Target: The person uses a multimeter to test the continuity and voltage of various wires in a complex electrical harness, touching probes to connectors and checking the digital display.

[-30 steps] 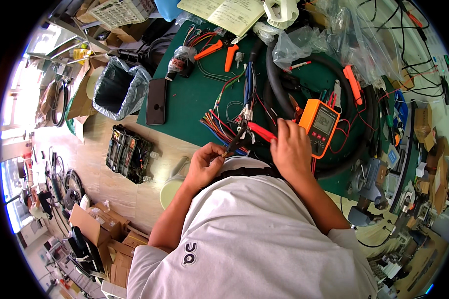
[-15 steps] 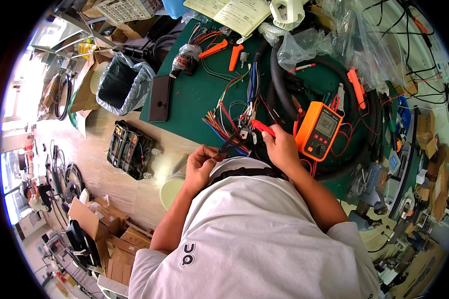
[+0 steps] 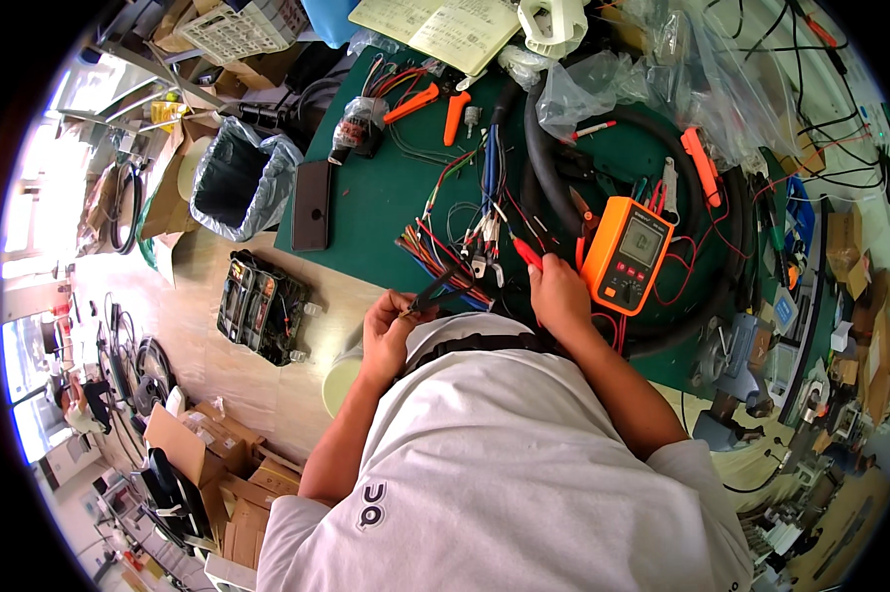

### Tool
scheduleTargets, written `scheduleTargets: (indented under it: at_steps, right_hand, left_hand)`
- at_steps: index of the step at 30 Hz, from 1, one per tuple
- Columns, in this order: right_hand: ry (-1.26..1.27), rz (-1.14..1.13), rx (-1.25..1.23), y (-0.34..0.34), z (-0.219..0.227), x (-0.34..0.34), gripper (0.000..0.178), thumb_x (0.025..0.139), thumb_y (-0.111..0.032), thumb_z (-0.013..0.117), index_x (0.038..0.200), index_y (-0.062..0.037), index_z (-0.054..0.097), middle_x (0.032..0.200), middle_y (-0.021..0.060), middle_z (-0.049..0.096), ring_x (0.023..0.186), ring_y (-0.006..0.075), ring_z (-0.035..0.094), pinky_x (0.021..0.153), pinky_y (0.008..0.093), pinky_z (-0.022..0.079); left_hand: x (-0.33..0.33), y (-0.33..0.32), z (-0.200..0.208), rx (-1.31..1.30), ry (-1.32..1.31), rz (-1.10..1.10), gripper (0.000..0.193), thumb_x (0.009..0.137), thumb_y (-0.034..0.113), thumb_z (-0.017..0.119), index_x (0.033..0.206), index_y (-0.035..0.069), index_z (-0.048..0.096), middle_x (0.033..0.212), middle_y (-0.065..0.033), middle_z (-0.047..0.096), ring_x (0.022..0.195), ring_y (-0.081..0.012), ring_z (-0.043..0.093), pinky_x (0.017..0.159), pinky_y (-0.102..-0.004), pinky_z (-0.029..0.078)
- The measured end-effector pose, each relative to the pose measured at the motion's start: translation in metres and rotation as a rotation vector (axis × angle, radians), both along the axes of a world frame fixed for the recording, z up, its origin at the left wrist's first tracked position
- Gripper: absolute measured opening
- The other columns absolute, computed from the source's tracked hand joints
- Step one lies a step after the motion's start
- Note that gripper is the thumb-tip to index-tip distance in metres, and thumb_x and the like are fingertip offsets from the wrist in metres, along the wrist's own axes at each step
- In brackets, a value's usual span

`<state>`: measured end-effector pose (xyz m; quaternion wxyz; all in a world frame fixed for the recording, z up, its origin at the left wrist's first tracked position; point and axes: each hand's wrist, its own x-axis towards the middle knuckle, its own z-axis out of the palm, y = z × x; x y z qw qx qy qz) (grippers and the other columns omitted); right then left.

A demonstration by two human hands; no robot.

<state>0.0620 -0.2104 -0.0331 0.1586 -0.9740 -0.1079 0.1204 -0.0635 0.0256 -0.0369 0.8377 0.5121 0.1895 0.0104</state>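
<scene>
My right hand is closed around a red test probe, its tip pointing up and away from me, near a bundle of wires with light-coloured terminals. My left hand pinches a slim black piece that looks like a cable end; its exact kind is unclear. Beyond that hand, loose multicoloured wires fan out over the green mat. Right of my right hand lies an orange multimeter, its screen lit and red leads running from it.
Thick black cable curls around the multimeter. Orange-handled tools, a phone, plastic bags and an open notebook lie on the table. Left of it stand a lined bin and, on the floor, a black organiser case.
The probe has drawn back slightly to the right from the terminals. The black piece in my left hand has tilted and shifted left. The multimeter's reading has changed.
</scene>
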Motion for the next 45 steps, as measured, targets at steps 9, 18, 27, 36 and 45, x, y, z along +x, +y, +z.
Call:
scheduleTargets:
  at_steps: [9, 18, 27, 36, 45]
  right_hand:
    - [-0.287, 0.216, 0.040, 0.001, 0.051, -0.010, 0.038, 0.087, -0.025, 0.065, 0.111, 0.0037, 0.056, 0.097, 0.0170, 0.059, 0.084, 0.0334, 0.061, 0.072, 0.0405, 0.053]
    - [-0.341, 0.042, 0.287, -0.033, 0.077, -0.037, 0.020, 0.085, -0.016, 0.065, 0.100, -0.0020, 0.063, 0.081, 0.0119, 0.063, 0.075, 0.0305, 0.062, 0.065, 0.0396, 0.051]
    - [-0.400, -0.187, 0.291, -0.094, 0.055, -0.052, 0.021, 0.086, -0.007, 0.061, 0.105, -0.0025, 0.065, 0.079, 0.0106, 0.068, 0.060, 0.0247, 0.064, 0.055, 0.0332, 0.051]
    - [-0.278, -0.100, 0.112, -0.096, 0.039, -0.063, 0.040, 0.082, -0.003, 0.060, 0.122, -0.0072, 0.063, 0.070, 0.0128, 0.063, 0.058, 0.0268, 0.061, 0.054, 0.0361, 0.049]
    - [-0.436, -0.126, 0.243, -0.103, 0.031, -0.063, 0.031, 0.081, -0.004, 0.060, 0.112, -0.0038, 0.066, 0.071, 0.0110, 0.065, 0.059, 0.0258, 0.063, 0.053, 0.0353, 0.051]
  left_hand:
    - [-0.002, -0.003, 0.003, 0.057, 0.027, 0.000, 0.006, 0.089, 0.000, 0.049, 0.092, -0.002, 0.054, 0.098, -0.0139, 0.067, 0.093, -0.0197, 0.065, 0.091, -0.0352, 0.051]
    - [-0.001, -0.005, 0.003, 0.018, 0.023, 0.019, 0.007, 0.088, -0.001, 0.049, 0.094, -0.002, 0.053, 0.099, -0.0155, 0.068, 0.094, -0.0223, 0.067, 0.092, -0.0366, 0.051]
    - [0.006, -0.011, 0.004, -0.059, -0.044, 0.057, 0.019, 0.094, 0.007, 0.059, 0.110, -0.001, 0.052, 0.116, -0.0186, 0.064, 0.105, -0.0253, 0.064, 0.096, -0.0396, 0.051]
    - [0.009, -0.012, 0.007, -0.058, -0.039, 0.053, 0.018, 0.094, 0.008, 0.061, 0.107, 0.001, 0.052, 0.112, -0.0161, 0.065, 0.108, -0.0251, 0.063, 0.097, -0.0395, 0.050]
    - [0.010, -0.012, 0.007, -0.043, -0.042, 0.042, 0.016, 0.094, 0.008, 0.061, 0.105, 0.002, 0.052, 0.110, -0.0138, 0.065, 0.108, -0.0235, 0.063, 0.097, -0.0397, 0.050]
